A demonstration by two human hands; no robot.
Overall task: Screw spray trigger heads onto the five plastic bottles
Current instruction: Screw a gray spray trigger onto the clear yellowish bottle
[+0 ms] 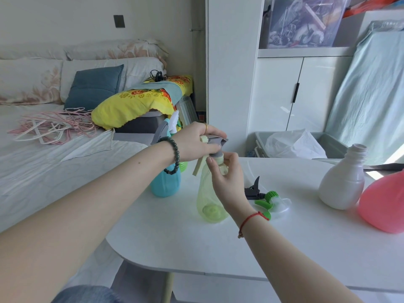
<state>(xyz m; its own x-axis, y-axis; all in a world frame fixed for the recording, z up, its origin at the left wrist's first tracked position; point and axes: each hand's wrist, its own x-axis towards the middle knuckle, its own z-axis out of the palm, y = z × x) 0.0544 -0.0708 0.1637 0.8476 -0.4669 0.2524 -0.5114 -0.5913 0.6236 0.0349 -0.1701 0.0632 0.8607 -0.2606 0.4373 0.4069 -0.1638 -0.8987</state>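
A pale yellow-green translucent bottle [207,200] stands on the white table [284,248]. My left hand [196,142] grips the grey and cream trigger head [215,142] on top of it. My right hand [227,178] holds the bottle's neck and collar. Behind my left wrist stands a blue bottle [166,184] with a grey trigger fitted; a green bottle [183,166] with a white trigger is mostly hidden behind it. A white bottle [343,182] with an open neck and a pink bottle [384,206] stand at the right. A black and green trigger head [260,193] and a white and green one [277,206] lie on the table.
A bed with pillows, pink hangers [50,127] and a yellow floral cloth [140,101] lies to the left. A grey bin [332,145] with a plastic bag stands behind the table. White cabinets [295,92] rise at the back.
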